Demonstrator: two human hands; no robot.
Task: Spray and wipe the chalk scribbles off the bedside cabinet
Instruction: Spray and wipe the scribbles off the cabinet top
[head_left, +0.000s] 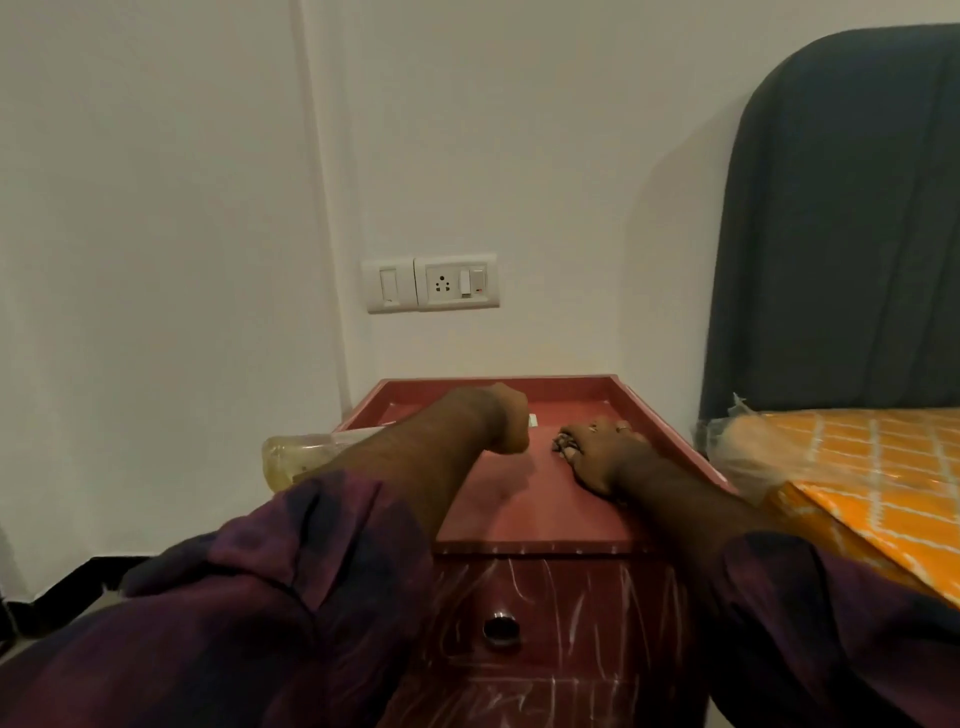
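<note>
The red bedside cabinet has a tray-like top with a raised rim. White chalk scribbles cover its drawer front around a round metal knob. My left hand is curled over the top and grips the head of a translucent spray bottle. The bottle's body lies sideways behind my forearm, and a small white tip shows past my knuckles. My right hand rests on the cabinet top, its fingers curled on a small dark crumpled cloth.
A white wall with a switch and socket plate stands behind the cabinet. A bed with an orange patterned cover and a dark blue headboard is close on the right. Dark objects lie on the floor at the left.
</note>
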